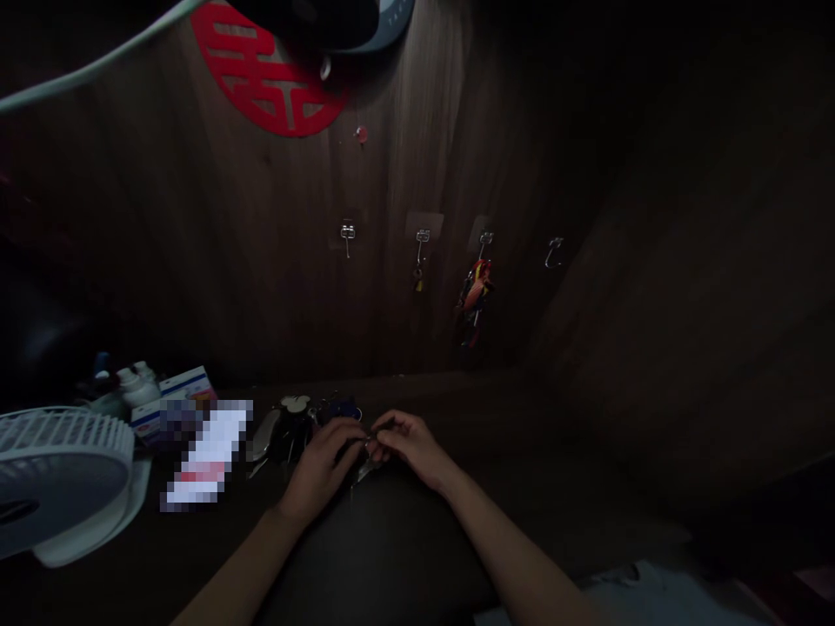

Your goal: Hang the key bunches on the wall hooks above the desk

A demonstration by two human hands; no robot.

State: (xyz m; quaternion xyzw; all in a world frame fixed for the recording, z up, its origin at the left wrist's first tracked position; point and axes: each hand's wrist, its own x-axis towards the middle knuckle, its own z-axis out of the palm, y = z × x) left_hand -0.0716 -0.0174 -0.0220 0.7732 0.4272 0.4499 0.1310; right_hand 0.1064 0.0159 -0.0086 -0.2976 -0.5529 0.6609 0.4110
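Note:
My left hand and my right hand meet low in the middle of the head view, over the dark wooden surface. Fingertips of both are pinched on a small bunch of keys, whose shiny metal parts dangle below the fingers. Dim light and the fingers hide the ring itself. Just left of and behind my left hand lies a pile of key rings and fobs, among them a pale rounded tag and a blue fob.
On the wooden wall, metal hooks hang in a row; one carries a small key, another a colourful bundle of cords. A white fan, boxes and white bottles stand left. A red cut-out ornament is above.

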